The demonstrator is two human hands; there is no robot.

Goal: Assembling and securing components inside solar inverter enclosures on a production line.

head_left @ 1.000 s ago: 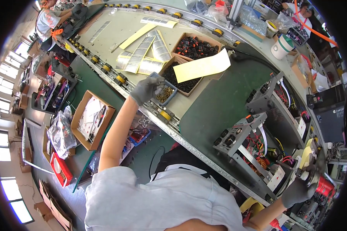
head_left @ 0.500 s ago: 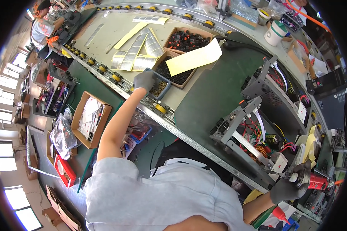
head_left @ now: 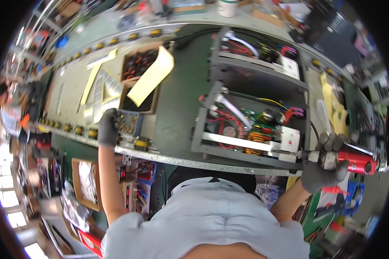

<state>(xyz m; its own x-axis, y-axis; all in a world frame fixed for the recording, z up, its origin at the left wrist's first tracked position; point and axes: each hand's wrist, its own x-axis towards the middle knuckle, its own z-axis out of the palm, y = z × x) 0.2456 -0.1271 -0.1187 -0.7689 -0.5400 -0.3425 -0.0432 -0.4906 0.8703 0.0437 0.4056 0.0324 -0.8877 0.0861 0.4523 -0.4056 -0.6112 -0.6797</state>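
My left hand [head_left: 108, 127], in a dark grey glove, is at the left side of a small blue tray [head_left: 139, 125] of small brass-coloured screws. Its fingers are curled together, and anything they pinch is hidden. In my right hand [head_left: 322, 172], also gloved, is a red power screwdriver [head_left: 354, 161], held level with its bit pointing left. The bit's tip lies by the front right corner of an open grey metal chassis [head_left: 250, 159], beside a white plate [head_left: 289, 138]. Inside the chassis are a circuit board, red wires and a copper coil [head_left: 257, 142].
A second open chassis [head_left: 263, 68] stands behind the first. Left of both, a yellow paper strip [head_left: 153, 77] lies across cardboard boxes of black parts [head_left: 136, 64]. Silver label sheets [head_left: 103, 88] lie farther left. Yellow rollers [head_left: 93, 133] line the bench edge. Another person [head_left: 11, 114] is at far left.
The whole view has turned, so the chassis now sit nearer the middle. My left hand has shifted from over the screw tray to its left side. My right hand still holds the screwdriver.
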